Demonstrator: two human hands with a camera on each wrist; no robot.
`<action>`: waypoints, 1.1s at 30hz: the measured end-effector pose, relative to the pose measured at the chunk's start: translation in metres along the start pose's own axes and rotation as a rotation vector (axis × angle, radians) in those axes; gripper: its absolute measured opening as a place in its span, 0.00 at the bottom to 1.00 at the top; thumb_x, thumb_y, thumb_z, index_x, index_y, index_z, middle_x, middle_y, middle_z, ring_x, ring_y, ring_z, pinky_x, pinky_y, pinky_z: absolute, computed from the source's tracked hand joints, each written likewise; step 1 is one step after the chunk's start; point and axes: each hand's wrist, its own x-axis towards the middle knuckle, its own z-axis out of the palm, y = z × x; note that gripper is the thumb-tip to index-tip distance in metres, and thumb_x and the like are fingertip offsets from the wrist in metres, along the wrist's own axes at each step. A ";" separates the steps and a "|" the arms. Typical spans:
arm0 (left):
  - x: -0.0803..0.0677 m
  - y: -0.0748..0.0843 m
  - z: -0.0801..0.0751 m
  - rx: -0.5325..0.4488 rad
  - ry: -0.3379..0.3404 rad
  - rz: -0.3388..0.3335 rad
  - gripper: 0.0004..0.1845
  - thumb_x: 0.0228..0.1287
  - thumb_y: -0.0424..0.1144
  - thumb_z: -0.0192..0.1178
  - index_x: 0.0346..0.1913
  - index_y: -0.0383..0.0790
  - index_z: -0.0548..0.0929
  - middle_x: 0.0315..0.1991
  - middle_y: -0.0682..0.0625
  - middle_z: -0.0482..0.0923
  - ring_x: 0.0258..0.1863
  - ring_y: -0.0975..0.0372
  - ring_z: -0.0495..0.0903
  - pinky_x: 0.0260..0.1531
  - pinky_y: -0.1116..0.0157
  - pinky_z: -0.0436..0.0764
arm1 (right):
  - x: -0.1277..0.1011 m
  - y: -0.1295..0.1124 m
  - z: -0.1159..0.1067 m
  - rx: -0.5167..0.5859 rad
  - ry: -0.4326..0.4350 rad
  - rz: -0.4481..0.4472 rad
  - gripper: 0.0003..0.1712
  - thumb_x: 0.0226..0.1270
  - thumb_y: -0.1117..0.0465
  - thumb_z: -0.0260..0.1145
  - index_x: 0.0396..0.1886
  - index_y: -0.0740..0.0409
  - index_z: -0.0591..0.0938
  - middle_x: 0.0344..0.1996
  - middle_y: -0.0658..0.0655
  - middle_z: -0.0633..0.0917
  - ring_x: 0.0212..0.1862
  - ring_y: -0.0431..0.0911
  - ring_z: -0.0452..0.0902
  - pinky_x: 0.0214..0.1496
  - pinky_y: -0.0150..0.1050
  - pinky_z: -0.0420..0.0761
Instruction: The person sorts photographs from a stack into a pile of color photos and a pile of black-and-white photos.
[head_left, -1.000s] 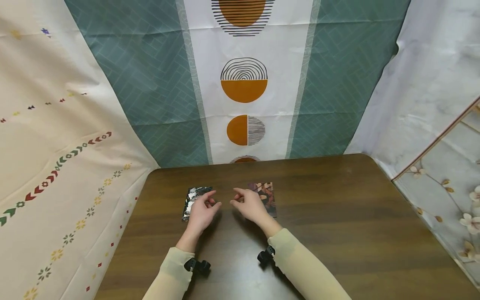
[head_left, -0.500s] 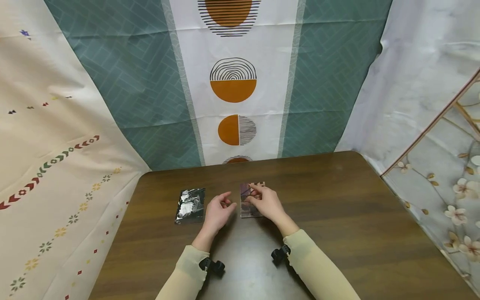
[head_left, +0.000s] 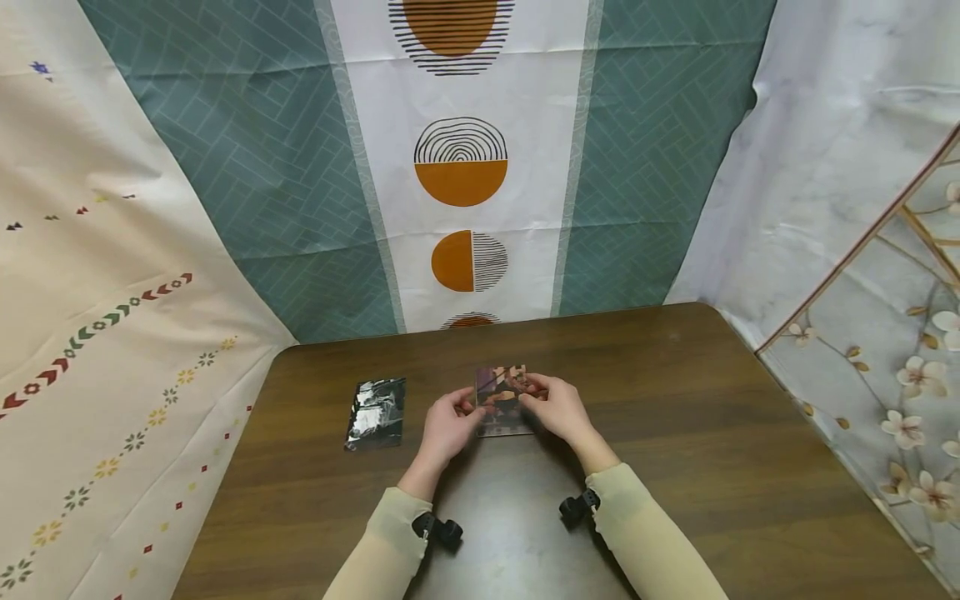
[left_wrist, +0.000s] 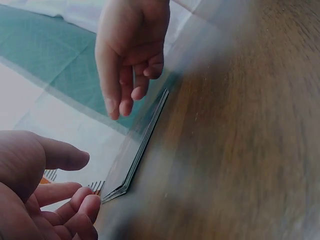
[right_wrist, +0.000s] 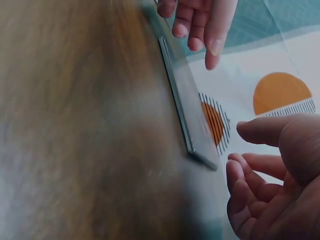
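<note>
In the head view a thin stack of cards (head_left: 498, 385) with a dark purple and orange picture on top lies flat on the table. Several thin layers show along the edge of the stack (left_wrist: 145, 142) in the left wrist view. My left hand (head_left: 447, 427) is at its left side, thumb and fingers loosely bent and spread apart. On the opposite side is my right hand (head_left: 559, 408), its fingertips close over the stack's right edge. Both wrist views show a gap between thumb and fingers of the near hand, with nothing pinched there.
A dark, glossy, wrinkled packet (head_left: 376, 414) lies on the brown wooden table (head_left: 675, 433), left of the stack. Patterned cloths (head_left: 300, 167) hang behind the table and along both sides. A small black camera (head_left: 438, 531) is strapped to each sleeve.
Both hands have moved right in the view; the left has left the packet's side for the card stack, and the right has shifted off its top to its right edge. The view has turned slightly.
</note>
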 end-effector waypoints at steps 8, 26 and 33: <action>0.001 -0.003 0.004 0.008 0.010 -0.020 0.25 0.67 0.35 0.72 0.64 0.27 0.84 0.35 0.50 0.81 0.33 0.60 0.75 0.35 0.61 0.75 | -0.005 0.014 0.000 0.018 -0.002 0.043 0.28 0.73 0.59 0.73 0.69 0.66 0.82 0.50 0.59 0.89 0.48 0.52 0.85 0.53 0.53 0.83; 0.002 -0.006 0.009 0.037 -0.037 -0.044 0.25 0.69 0.37 0.71 0.64 0.25 0.84 0.31 0.52 0.81 0.27 0.62 0.75 0.32 0.63 0.75 | -0.005 0.014 0.004 -0.123 0.009 0.046 0.26 0.71 0.56 0.74 0.66 0.60 0.86 0.47 0.57 0.87 0.46 0.51 0.81 0.52 0.53 0.80; 0.002 -0.006 0.010 0.039 -0.051 -0.052 0.26 0.69 0.36 0.71 0.65 0.25 0.83 0.30 0.52 0.80 0.25 0.63 0.74 0.31 0.63 0.74 | -0.006 0.012 0.004 -0.106 -0.013 0.078 0.26 0.73 0.55 0.74 0.67 0.59 0.86 0.55 0.61 0.86 0.51 0.54 0.81 0.55 0.56 0.79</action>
